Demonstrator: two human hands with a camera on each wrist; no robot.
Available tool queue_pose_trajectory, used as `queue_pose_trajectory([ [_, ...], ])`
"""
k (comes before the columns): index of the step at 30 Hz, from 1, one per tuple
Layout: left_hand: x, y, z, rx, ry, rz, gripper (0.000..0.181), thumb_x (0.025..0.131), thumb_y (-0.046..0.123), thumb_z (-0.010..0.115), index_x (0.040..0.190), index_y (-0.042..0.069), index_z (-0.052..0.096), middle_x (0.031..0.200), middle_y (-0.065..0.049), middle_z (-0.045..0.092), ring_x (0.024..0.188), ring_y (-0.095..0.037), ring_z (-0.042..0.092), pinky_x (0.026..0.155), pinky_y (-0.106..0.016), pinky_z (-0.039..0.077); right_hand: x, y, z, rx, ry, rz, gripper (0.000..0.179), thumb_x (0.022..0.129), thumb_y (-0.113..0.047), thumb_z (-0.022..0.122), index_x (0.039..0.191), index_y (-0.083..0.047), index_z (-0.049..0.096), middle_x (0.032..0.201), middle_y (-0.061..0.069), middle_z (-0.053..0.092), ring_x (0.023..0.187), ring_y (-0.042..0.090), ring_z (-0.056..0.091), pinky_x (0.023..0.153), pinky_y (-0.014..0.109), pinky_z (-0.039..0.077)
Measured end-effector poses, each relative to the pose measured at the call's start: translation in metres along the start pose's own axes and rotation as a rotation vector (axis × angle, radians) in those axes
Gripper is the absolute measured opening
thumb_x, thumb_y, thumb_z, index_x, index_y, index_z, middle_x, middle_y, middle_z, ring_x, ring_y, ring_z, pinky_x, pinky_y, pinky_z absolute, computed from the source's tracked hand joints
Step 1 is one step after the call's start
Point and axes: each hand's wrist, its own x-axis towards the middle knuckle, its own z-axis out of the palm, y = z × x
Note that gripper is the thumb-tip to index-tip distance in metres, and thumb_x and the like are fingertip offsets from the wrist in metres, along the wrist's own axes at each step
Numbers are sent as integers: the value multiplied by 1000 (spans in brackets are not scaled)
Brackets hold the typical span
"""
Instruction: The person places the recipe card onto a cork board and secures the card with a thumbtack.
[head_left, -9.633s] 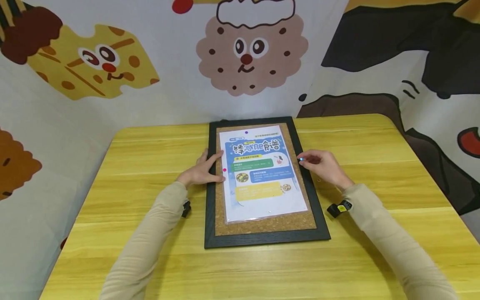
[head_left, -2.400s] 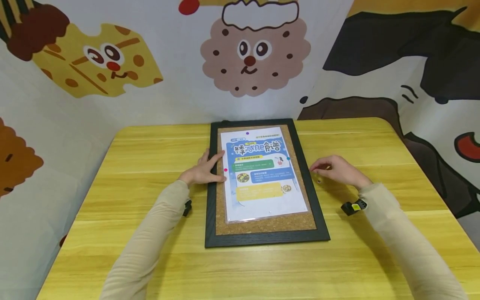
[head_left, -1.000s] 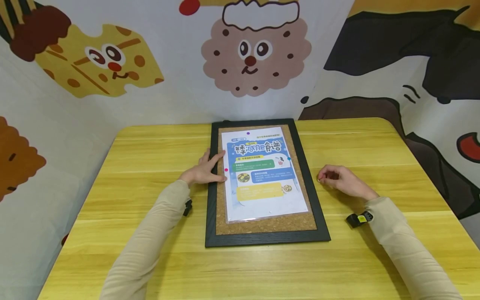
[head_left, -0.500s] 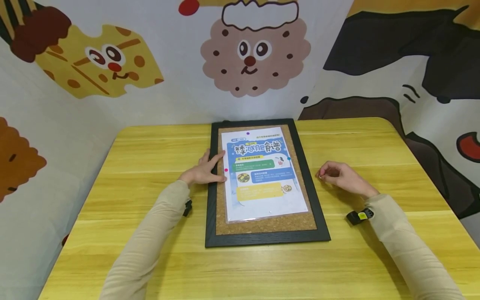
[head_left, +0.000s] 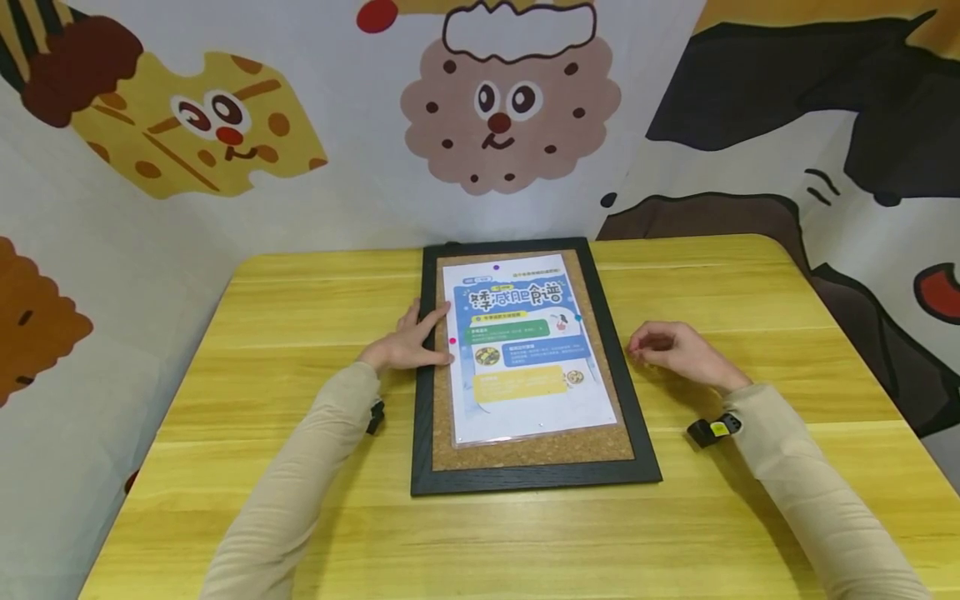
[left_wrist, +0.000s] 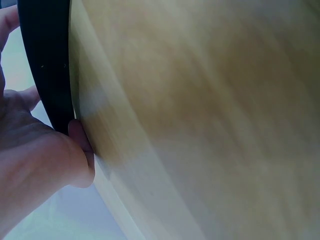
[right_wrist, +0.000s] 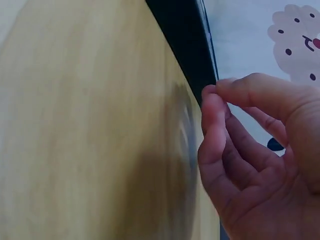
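In the head view a black-framed cork board (head_left: pixel 532 454) lies on the table with a laminated poster (head_left: pixel 517 417) on it. The poster bears a purple thumbtack (head_left: pixel 497 267) at its top, a pink one at its left edge and a blue one at its right. My left hand (head_left: pixel 405 342) rests over the frame's left bar, fingers spread, thumb and index fingertips on the poster's edge. My right hand (head_left: pixel 678 350), just right of the frame, pinches a small thumbtack between thumb and index fingertips, which mostly hide it. In the right wrist view those fingertips (right_wrist: pixel 212 95) meet.
The yellow wooden table (head_left: pixel 300 300) extends around the board on both sides and in front. Behind it hangs a white curtain (head_left: pixel 360 200) printed with cartoon food. A black wrist camera (head_left: pixel 708 429) sits under the right sleeve.
The blue thumbtack, earlier in the right hand, is on the poster's right edge. The right hand went right to a small thing on the table, then moved slightly back toward the frame. Left hand still.
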Motion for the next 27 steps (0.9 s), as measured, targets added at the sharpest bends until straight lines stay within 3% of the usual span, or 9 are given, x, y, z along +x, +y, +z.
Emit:
queue_pose_trajectory([
  [5,-1,1,0,8,-1,3,95,88,43,65,157,23,4,155,-22,-23,141,-45,-13,105,-69,10,2,-8,0,2,22,16,17,93,-7,65,107,1,68,93,15,68,70,24,63,58,31,52],
  [11,-3,3,0,0,1,5,95,87,43,65,157,22,4,155,-23,-22,141,-46,-12,105,-69,11,6,-22,4,58,11,29,28,90,-9,69,115,3,60,92,18,68,73,29,66,63,36,56],
  [20,-4,3,0,4,5,6,96,87,44,66,157,22,4,155,-23,-21,141,-47,-11,105,-69,12,14,-39,22,131,-23,17,18,87,-6,72,96,5,61,86,18,66,70,24,65,62,37,56],
  [27,-3,2,0,4,8,12,95,87,43,66,157,22,4,155,-23,-22,141,-46,-11,105,-69,11,19,-48,33,118,-100,-15,12,87,-6,72,94,2,66,86,17,66,70,27,62,63,35,55],
])
